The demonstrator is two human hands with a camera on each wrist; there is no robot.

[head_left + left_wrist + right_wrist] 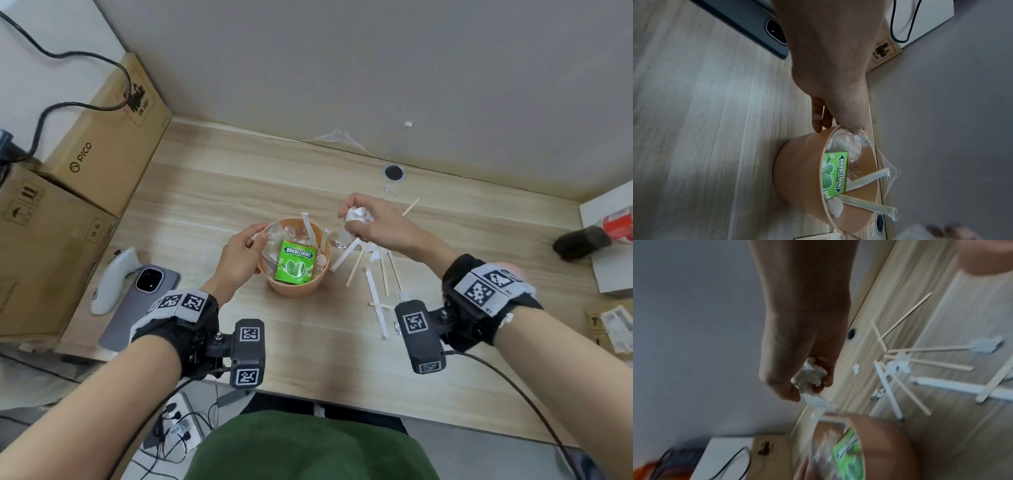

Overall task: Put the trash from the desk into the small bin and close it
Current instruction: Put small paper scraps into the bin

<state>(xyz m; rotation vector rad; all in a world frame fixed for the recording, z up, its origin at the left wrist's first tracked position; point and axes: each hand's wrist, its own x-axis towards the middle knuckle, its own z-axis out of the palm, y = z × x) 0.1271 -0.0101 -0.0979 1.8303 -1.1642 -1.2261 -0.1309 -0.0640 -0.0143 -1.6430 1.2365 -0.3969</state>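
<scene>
A small peach-coloured bin (297,289) stands on the wooden desk (212,192). It holds a green Doublemint box (295,262), clear plastic and white wrappers. My left hand (255,240) grips the bin's near-left rim (797,170), thumb inside and fingers outside (836,125). My right hand (356,217) hovers just right of the bin and holds a crumpled white paper ball (358,216), also seen in the right wrist view (809,378). Several wooden sticks (354,267) and white paper wrappers (375,291) lie scattered on the desk below and right of that hand.
A phone (137,301) and a white controller (113,281) lie left of the bin, with cardboard boxes (102,147) beyond them. A cola bottle (596,233) lies on a white box at the right edge. A cable hole (393,172) and clear film (337,137) sit by the back wall.
</scene>
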